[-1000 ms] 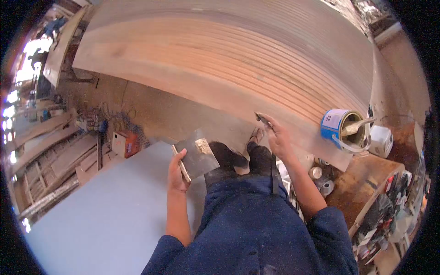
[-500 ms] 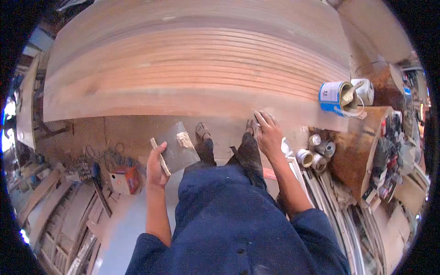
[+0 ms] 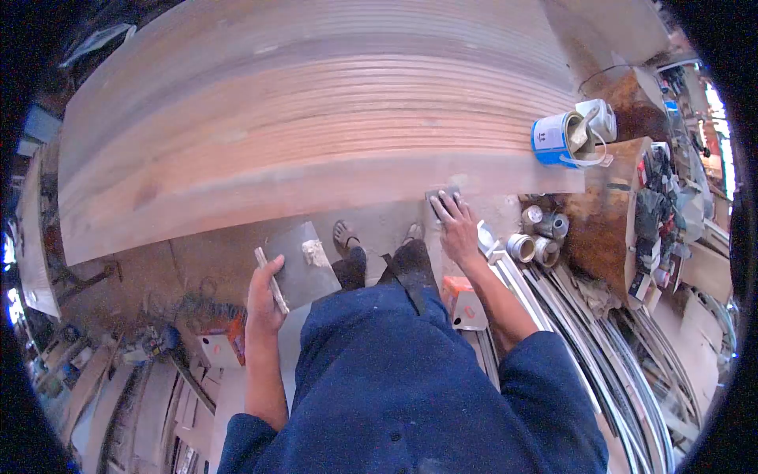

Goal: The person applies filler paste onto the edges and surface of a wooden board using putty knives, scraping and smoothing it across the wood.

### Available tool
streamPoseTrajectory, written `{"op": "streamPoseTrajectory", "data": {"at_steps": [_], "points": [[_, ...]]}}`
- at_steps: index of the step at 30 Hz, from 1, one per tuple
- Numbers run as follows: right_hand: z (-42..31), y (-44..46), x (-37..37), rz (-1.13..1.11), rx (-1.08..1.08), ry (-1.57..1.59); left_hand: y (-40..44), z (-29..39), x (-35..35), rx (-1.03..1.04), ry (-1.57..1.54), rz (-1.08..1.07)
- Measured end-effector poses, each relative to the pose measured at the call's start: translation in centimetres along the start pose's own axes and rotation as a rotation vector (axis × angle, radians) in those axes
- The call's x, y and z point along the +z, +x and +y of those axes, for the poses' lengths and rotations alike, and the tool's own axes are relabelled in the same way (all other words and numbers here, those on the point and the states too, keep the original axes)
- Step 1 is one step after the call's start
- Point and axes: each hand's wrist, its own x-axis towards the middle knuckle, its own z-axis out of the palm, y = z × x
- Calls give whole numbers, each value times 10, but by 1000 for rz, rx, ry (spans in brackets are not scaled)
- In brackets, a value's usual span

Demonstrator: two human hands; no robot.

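I've got L hand clamped on board by its edge, prob. leaving paste room, R hand gripping scraper nr panel.

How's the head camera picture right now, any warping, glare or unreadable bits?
Head view: strong fisheye distortion, with the lines on the grooved panel bowing; black surround at the corners; blown-out bright patches at the far left and upper right edges; visible grain in the darker parts; lettering on the blue-and-white can too small to read.
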Motion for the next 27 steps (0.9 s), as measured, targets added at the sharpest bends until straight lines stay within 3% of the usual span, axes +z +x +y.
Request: {"op": "streamPoseTrajectory", "data": {"at_steps": [3,6,7,10,12,14,16,19,21,23,25,27], "points": [[2,-18,-5,5,22,-1,-4,4,-1,4,23,11],[8,-2,-27,-70,415,94,-5,3,-4,-4,9,-19],[16,3,-16,11,407,53,-5,5,-4,-13,13,-26],[-13,29,7,-124,412,27,6,5,-7,-35,23,-60],[-39,29,48,-267,286,58,5,4,-9,-48,39,-44],[-93,27,45,-366,295,94,7,4,-7,-42,53,-8],[-127,11,11,-413,252,372,2,9,1,-43,85,-16],[-113,-26,-22,-368,320,749,-2,8,5,-45,98,-21],[-70,-52,-7,-160,399,904,-2,5,8,-46,98,3],[-10,-60,-15,-22,378,685,-5,-7,17,-47,96,67],[49,-55,-23,125,169,214,-17,-16,38,-39,104,64],[79,-42,-21,160,142,148,-22,-26,48,-45,115,59]]}}
